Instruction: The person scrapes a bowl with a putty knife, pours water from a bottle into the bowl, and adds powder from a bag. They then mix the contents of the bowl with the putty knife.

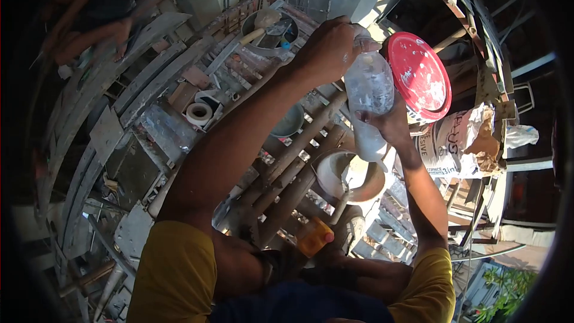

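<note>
A cloudy plastic bottle (pixel 369 81), smeared with white, is held up in front of me in both hands. My left hand (pixel 332 48) is closed around its upper end; whether a cap is there is hidden by the fingers. Lower down, my right hand (pixel 388 121) wraps around the bottle's body. Just beneath it stands a round white tub (pixel 323 174) with pale material and a handled tool (pixel 341 206) in it. To the right of the bottle is a red lid (pixel 418 75) spattered with white, on a pail.
A printed paper sack (pixel 439 149) with a torn top stands at right. An orange container (pixel 314 236) lies near my legs. Wooden slats (pixel 287 170) carry a grey bowl (pixel 289 121), a tape roll (pixel 198 113) and a metal basin (pixel 281 45). Another person (pixel 89 18) is at upper left.
</note>
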Demonstrator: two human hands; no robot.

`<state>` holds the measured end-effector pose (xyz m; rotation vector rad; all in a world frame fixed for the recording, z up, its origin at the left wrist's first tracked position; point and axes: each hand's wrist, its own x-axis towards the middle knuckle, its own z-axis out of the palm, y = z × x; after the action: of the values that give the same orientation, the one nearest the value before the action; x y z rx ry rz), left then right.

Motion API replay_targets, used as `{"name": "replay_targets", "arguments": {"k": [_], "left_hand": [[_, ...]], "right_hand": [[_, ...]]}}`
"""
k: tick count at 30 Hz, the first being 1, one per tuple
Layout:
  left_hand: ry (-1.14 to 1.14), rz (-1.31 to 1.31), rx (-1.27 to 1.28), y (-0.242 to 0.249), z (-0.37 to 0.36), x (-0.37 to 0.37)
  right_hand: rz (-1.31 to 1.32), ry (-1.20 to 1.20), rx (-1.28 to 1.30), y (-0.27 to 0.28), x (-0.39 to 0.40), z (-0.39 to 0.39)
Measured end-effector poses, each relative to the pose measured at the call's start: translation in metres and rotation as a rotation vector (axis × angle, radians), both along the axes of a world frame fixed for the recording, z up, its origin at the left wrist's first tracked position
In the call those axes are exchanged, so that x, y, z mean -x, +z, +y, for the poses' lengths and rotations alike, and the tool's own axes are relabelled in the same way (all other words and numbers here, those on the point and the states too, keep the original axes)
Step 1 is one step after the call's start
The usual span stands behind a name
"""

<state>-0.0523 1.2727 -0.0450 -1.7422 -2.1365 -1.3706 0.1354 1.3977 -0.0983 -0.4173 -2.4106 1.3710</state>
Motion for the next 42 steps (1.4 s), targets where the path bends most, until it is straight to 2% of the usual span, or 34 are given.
{"name": "replay_targets", "arguments": {"k": [4,6,7,8,10,14,17,20,23,26,28,32,35,42], "left_hand": [[0.109,0.007,0.068,-0.009,-0.002,-0.001],[0.213,0.032,0.091,-0.016,0.0,0.0],[0.265,0.131,0.052,-0.021,0.001,0.0],[0.269,0.129,0.057,-0.027,0.003,-0.001],[0.371,0.295,-0.091,-0.033,0.006,0.001],[0.401,0.33,-0.087,-0.037,0.005,0.005],[0.346,0.345,0.016,-0.036,0.0,0.014],[0.314,0.355,0.044,-0.038,-0.003,0.022],[0.315,0.244,0.097,-0.039,-0.005,0.026],[0.353,0.16,-0.041,-0.037,-0.009,0.032],[0.456,0.017,0.0,-0.023,-0.015,0.04],[0.485,-0.029,-0.071,-0.011,-0.03,0.055],[0.465,-0.031,-0.029,-0.008,-0.034,0.059],[0.444,-0.091,-0.001,-0.009,-0.03,0.054]], "right_hand": [[0.048,-0.036,-0.085,0.002,0.005,-0.008],[-0.036,-0.111,-0.216,0.009,0.006,-0.011],[-0.043,-0.135,-0.342,0.012,0.008,-0.013],[-0.046,-0.131,-0.338,0.012,0.009,-0.015],[-0.004,-0.157,-0.466,0.011,0.012,-0.018],[-0.023,-0.182,-0.508,0.005,0.014,-0.019],[-0.009,-0.164,-0.542,-0.001,0.016,-0.019],[-0.026,-0.138,-0.442,-0.007,0.018,-0.018],[-0.02,-0.119,-0.423,-0.008,0.022,-0.02],[-0.077,-0.153,-0.431,-0.008,0.024,-0.022],[-0.11,-0.14,-0.555,-0.013,0.022,-0.022],[-0.161,-0.076,-0.682,-0.027,0.02,-0.021],[-0.213,-0.033,-0.879,-0.043,0.017,-0.019],[-0.184,0.003,-0.995,-0.064,0.006,-0.011]]}}
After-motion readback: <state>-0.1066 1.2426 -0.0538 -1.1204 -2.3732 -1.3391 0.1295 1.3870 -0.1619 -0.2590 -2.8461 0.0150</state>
